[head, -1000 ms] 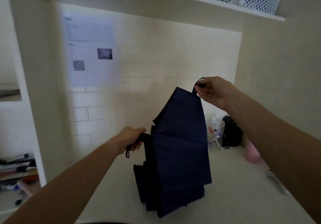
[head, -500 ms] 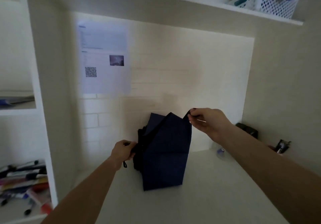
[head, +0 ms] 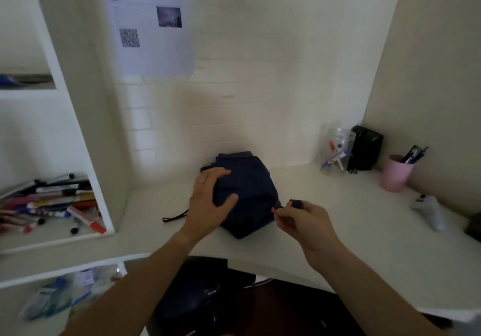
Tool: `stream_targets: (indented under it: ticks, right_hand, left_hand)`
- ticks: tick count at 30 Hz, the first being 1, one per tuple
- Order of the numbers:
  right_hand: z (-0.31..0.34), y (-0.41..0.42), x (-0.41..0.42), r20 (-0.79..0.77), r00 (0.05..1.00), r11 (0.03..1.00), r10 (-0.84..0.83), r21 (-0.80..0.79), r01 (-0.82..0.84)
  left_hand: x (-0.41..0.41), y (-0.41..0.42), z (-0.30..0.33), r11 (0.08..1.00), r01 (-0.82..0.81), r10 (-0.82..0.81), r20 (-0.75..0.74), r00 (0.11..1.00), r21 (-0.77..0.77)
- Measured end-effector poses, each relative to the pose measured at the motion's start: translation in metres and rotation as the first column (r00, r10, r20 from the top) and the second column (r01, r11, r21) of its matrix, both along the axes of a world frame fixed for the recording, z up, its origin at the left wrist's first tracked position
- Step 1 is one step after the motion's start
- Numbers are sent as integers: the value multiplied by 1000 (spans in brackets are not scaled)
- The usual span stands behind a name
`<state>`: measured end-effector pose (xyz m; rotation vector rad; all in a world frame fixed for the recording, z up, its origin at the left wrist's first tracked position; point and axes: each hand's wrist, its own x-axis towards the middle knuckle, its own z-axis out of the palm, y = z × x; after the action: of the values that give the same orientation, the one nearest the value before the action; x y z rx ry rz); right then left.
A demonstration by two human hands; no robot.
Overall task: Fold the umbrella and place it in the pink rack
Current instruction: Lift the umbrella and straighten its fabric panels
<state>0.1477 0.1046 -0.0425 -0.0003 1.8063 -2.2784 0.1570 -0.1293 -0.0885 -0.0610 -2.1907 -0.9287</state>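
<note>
White desk (head: 325, 234) in a pale alcove, brick-pattern back wall, printed sheet (head: 149, 23) taped up top left: QR code and a small photo on it, text too blurred to read. Navy umbrella (head: 247, 189) lying collapsed mid-desk in a loose bundle, thin black wrist loop (head: 174, 217) trailing out to its left. Left hand (head: 208, 200) pressing down on the fabric, fingers spread wide, thumb hooked over the bundle. Right hand (head: 299, 218) just beside the umbrella's near right corner, fingertips pinched on the dark closure strap (head: 296, 203). Pink cup (head: 397, 176) with pens far right, well apart from the umbrella. Clear jar (head: 337, 153) of markers near the back, labels unreadable. Heap of markers (head: 52, 205) on the left shelf.
</note>
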Motion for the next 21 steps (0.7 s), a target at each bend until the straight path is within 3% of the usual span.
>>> stream_targets:
  ticks: [2, 5, 9, 15, 21]
  right_hand:
    - [-12, 2, 11, -1, 1000, 1000, 5, 7, -5]
    - [-25, 11, 27, -7, 1000, 1000, 23, -2, -23]
    - [-35, 37, 47, -17, 998, 998, 56, -8, -56]
    - [-65, 76, 80, 60, 995, 994, 85, -69, -81]
    - [-104, 100, 111, 123, 984, 992, 129, -10, -129]
  left_hand:
    - [21, 27, 0, 957, 163, -140, 109, 984, -238]
    - [29, 49, -20, 874, 136, -41, 208, 977, -467]
    - [33, 64, -39, 835, -15, 110, 140, 984, -550]
    - [51, 79, -51, 769, -122, 177, 26, 984, -627]
    - [55, 103, -60, 657, -38, 87, 25, 996, -753]
